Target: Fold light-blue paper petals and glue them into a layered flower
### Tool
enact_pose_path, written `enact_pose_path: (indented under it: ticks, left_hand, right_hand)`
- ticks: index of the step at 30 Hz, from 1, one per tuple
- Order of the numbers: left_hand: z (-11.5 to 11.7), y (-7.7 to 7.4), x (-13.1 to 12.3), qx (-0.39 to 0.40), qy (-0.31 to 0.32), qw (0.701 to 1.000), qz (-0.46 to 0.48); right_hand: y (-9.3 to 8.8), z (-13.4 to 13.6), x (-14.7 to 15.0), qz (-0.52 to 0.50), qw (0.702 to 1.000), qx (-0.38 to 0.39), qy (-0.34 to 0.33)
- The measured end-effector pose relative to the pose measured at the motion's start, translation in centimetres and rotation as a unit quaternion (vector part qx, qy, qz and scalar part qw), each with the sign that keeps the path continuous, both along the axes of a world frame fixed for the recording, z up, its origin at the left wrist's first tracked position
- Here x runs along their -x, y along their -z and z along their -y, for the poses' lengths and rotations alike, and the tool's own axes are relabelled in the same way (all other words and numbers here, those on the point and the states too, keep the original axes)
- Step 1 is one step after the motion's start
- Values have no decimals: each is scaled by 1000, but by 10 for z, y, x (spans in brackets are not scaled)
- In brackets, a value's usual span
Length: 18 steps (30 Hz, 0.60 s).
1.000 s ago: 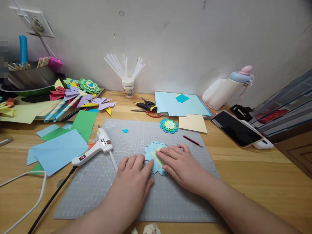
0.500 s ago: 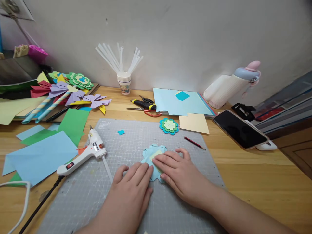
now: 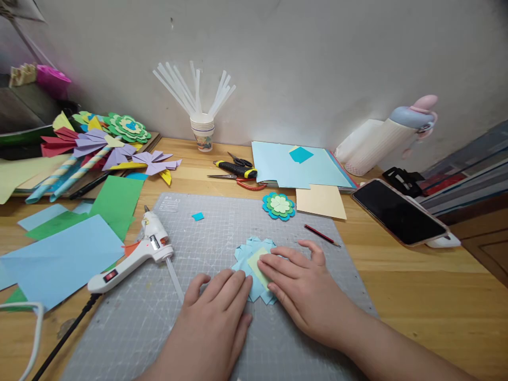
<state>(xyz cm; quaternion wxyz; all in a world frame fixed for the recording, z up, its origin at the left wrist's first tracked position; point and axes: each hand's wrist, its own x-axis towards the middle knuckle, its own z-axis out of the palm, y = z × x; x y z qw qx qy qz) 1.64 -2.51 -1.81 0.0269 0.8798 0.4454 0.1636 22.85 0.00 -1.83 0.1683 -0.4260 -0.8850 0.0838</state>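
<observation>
A light blue folded paper flower (image 3: 243, 257) lies flat on the grey cutting mat (image 3: 130, 338), with a pale yellow-green paper square (image 3: 256, 261) on its middle. My left hand (image 3: 217, 307) rests palm down at its lower left edge, fingers stretched out and fingertips on the blue paper. From the right, my right hand (image 3: 304, 286) lies over the flower's right side, its fingers extended and tips on the pale square. The hands cover part of the flower. Beyond them sits a layered blue and green paper flower (image 3: 279, 206).
At left lie a glue gun (image 3: 133, 259), blue paper (image 3: 71, 259), green paper (image 3: 119, 198) and finished paper flowers (image 3: 129, 128). Behind stand paper cups (image 3: 202, 132) of glue sticks, with pliers (image 3: 236, 168) nearby. A pencil (image 3: 320, 234), phone (image 3: 399, 211) and bottle (image 3: 381, 140) are at right.
My right hand has shifted slightly right, uncovering more of the pale square. My left hand stays at the flower's edge. The whole view has moved a little.
</observation>
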Motion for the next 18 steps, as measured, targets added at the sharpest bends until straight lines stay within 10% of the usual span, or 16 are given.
enact_pose_path:
  ticks: [18]
  left_hand:
    - [1, 2, 0, -14, -7, 1000, 3]
  right_hand:
    - [-1, -6, -6, 17, 1000, 1, 8]
